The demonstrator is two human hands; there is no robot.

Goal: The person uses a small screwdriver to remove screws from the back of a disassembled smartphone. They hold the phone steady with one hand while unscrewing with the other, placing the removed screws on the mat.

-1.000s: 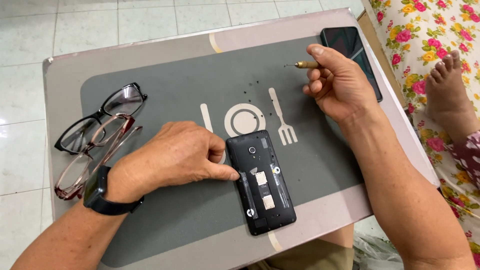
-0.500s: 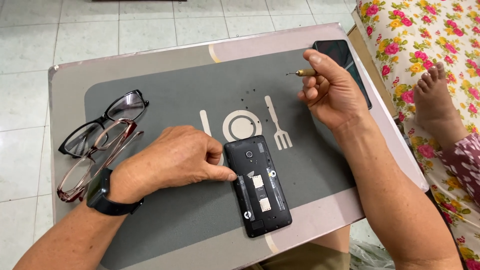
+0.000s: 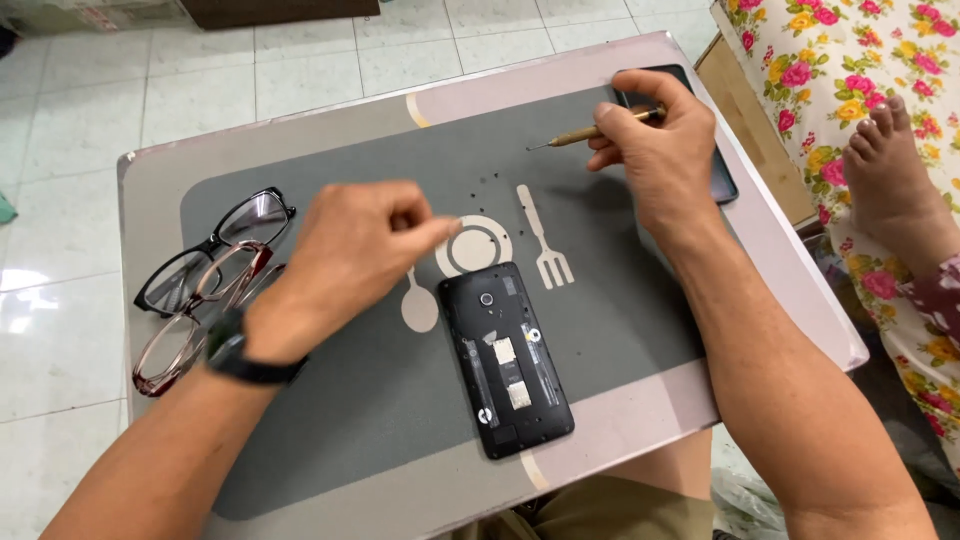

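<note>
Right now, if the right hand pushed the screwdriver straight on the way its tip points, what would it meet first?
Probably the tiny screws on the grey mat: the right hand aims the screwdriver left and slightly down toward them. Height above the mat is unclear.

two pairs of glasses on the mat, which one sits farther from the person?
The black-framed glasses. They lie on the far side of the reddish-brown framed pair, which sits closer to the left hand's wrist.
</note>
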